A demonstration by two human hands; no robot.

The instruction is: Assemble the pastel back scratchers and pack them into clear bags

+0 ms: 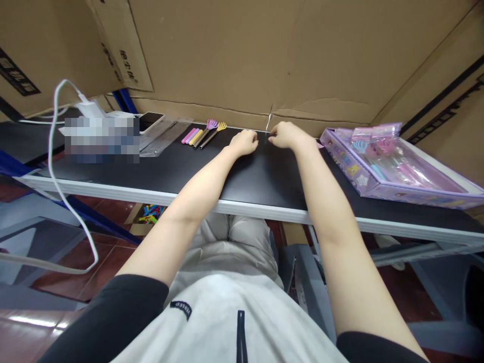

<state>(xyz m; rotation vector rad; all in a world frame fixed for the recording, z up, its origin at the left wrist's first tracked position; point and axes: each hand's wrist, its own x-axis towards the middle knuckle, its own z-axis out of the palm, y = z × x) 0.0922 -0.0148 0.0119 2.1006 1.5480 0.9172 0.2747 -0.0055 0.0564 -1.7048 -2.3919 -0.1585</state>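
Note:
My left hand (pixel 244 142) rests on the black tabletop (pixel 260 184) with its fingers curled in. Whatever it may hold is hidden under the fingers. Just right of it, near the back edge, my right hand (pixel 286 135) is bent at the wrist, fingertips drawn together and pointing down. I cannot make out anything between them. Left of my left hand lie two extendable back scratchers with claw heads, one purple (pixel 212 124) and one yellow (pixel 221 127). Beside them are several pink, purple and yellow handle tubes (pixel 192 136). A bit of pink (pixel 319 145) shows behind my right wrist.
At the right stands a purple display box (pixel 359 176) of bagged back scratchers. On the left are clear plastic bags (pixel 159 138), a phone (pixel 150 122) and a white charger cable (pixel 53 151). A cardboard wall (pixel 242 55) borders the table's back. Below, a carton holds colourful pieces (pixel 151 214).

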